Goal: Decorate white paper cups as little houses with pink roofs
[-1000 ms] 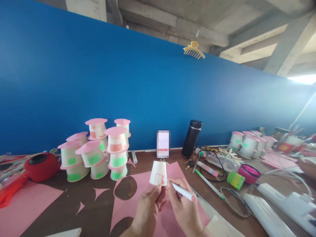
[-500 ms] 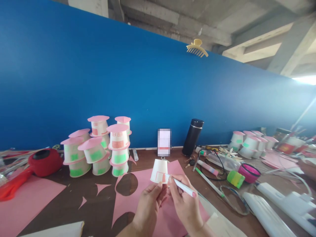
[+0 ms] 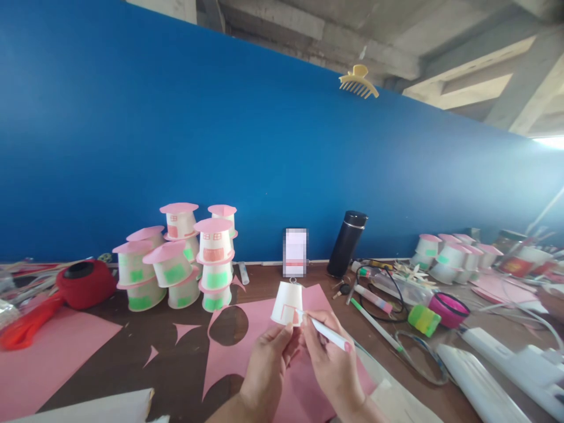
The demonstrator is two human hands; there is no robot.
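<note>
My left hand (image 3: 268, 364) pinches the rim of an upside-down white paper cup (image 3: 287, 302), held above the table. A pink outlined shape with a filled pink patch shows on the cup's side. My right hand (image 3: 331, 361) grips a white marker with a pink end (image 3: 326, 333), its tip touching the cup's lower right side. Under both hands lies a pink paper sheet (image 3: 259, 346) with round holes cut out of it.
A stack of pink-lidded white cups with green patches (image 3: 180, 258) stands at left, a red tool (image 3: 66, 291) beside it. A black flask (image 3: 347, 244), pens, cables, a pink bowl (image 3: 448, 309) and more cups (image 3: 449, 257) fill the right. A blue wall is behind.
The view has shifted slightly, so everything sits a little further right. My hands, the cup and the marker keep the same grip and contact.
</note>
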